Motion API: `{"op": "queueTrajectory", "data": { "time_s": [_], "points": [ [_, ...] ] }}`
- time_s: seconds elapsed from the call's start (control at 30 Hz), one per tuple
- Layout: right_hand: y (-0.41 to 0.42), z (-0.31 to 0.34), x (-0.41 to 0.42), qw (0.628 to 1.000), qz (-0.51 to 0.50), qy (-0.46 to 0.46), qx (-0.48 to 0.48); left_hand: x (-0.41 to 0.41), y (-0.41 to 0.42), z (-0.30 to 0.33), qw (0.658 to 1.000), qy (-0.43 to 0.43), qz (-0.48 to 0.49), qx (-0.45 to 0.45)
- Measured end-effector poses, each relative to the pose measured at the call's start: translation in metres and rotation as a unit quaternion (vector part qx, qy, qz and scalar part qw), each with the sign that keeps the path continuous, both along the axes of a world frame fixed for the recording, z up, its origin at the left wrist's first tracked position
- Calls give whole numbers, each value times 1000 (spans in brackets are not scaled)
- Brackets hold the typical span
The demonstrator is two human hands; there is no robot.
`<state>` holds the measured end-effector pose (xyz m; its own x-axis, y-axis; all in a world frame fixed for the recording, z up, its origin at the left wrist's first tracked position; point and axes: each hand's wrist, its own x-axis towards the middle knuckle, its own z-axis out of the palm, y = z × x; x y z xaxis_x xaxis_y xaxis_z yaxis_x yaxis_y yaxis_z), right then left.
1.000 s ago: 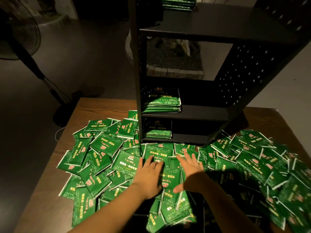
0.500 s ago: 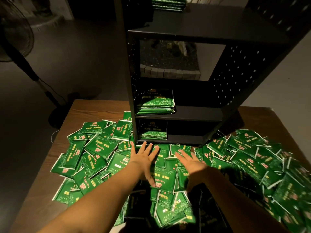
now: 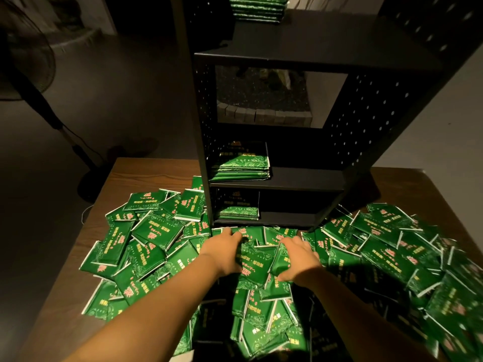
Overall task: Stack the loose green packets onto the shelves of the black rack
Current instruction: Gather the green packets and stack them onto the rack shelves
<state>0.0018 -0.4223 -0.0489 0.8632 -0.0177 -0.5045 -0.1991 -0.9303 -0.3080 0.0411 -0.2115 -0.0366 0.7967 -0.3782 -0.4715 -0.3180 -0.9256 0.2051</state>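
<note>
Bench [image 3: 146, 176] carries the black rack [image 3: 274, 178] at its far edge, loose green packets [image 3: 154, 231] heaped before it. Left hand [image 3: 223, 253] and right hand [image 3: 296, 261], spread flat a second ago, now curl round packets: gathering has begun.

Head view, dim light. I see both hands down in the loose green packets [image 3: 156, 231] spread over the wooden table [image 3: 146, 171]. Left hand [image 3: 224, 250] and right hand [image 3: 298, 259] curl their fingers around a small bunch of packets [image 3: 257, 259] between them, just in front of the black rack [image 3: 326, 176]. Neat stacks [image 3: 241, 165] sit on its shelves. A standing fan [image 3: 28, 64] is at far left.
</note>
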Motion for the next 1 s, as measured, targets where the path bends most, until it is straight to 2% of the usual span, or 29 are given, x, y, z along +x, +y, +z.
{"op": "queueTrajectory", "data": {
  "time_s": [0.07, 0.17, 0.27, 0.4, 0.53, 0.67, 0.8, 0.9, 0.93, 1.0],
  "points": [
    [2, 2, -1, 1000, -5, -25, 13, -1, 1, 3, 1000, -12, -1, -7],
    [2, 8, -2, 994, -57, -35, 86, -2, 3, 6, 1000, -28, -5, -10],
    [-4, 16, -6, 984, -103, -15, 146, -5, 6, 10, 995, 23, 53, -76],
    [-14, 22, -10, 964, -153, -2, 219, -2, 17, 12, 973, 82, 148, -160],
    [-17, 21, -15, 935, -214, 35, 281, 3, 35, 7, 910, 184, 281, -241],
    [-14, 17, -18, 903, -256, 85, 335, 1, 46, 17, 861, 254, 334, -288],
    [-12, 12, -22, 889, -307, 56, 336, -10, 49, 16, 789, 291, 388, -378],
    [-10, 17, -26, 877, -340, 14, 339, -20, 47, 7, 697, 306, 458, -458],
    [-10, 17, -26, 866, -355, 4, 351, -25, 44, 5, 680, 303, 467, -477],
    [-7, 21, -25, 843, -378, -5, 382, -37, 32, 10, 681, 299, 456, -489]
  ]
}}
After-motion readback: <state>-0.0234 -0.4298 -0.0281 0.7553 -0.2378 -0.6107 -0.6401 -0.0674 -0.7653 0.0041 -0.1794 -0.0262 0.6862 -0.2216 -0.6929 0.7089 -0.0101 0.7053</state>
